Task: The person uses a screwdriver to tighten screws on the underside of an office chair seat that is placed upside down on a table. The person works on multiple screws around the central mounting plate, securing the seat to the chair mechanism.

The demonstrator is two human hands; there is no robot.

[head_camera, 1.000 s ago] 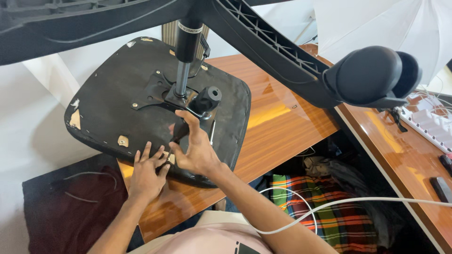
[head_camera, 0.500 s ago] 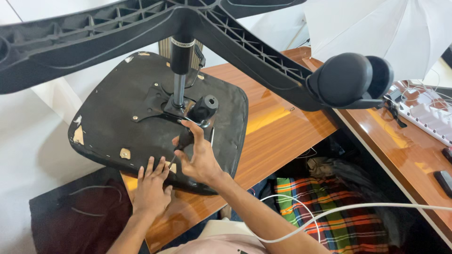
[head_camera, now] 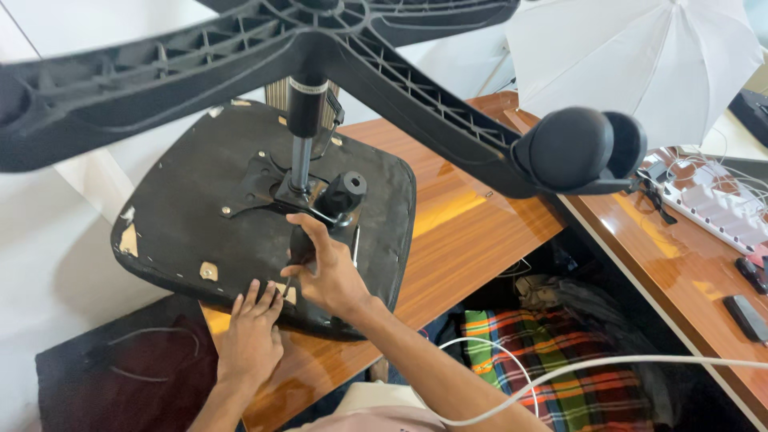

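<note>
Office chair seat [head_camera: 200,208] inverted on the wooden table [head_camera: 472,232], black underside facing up, overhanging the near-left edge of the table. Fabric covering worn, with pale patches near the left and near rims. Metal mounting plate [head_camera: 256,188] bolted at centre of the underside; gas lift cylinder [head_camera: 302,132] rising upright from it to the five-star base [head_camera: 160,76], spread overhead across the top of the view. One caster wheel [head_camera: 584,148] at the end of the right-hand base arm, hanging above the right part of the table.

Right hand [head_camera: 328,272] closed around the black adjustment lever handle [head_camera: 302,244] just beside the mounting plate; fingers wrapped about the handle, thumb over the top. Black round knob [head_camera: 346,192] immediately behind the hand, apparently part of the same mechanism, though the join is hidden.

Left hand [head_camera: 252,332] flat on the near rim of the seat, fingers spread and pressed against the fabric, gripping nothing.

White umbrella reflector [head_camera: 632,56] behind the far-right corner of the table. Second table [head_camera: 680,280] to the right, carrying a white power strip [head_camera: 712,200] with cables. Plaid cloth [head_camera: 544,360] on the floor between the two tables. White cable [head_camera: 576,368] running across the lower right of the view.
</note>
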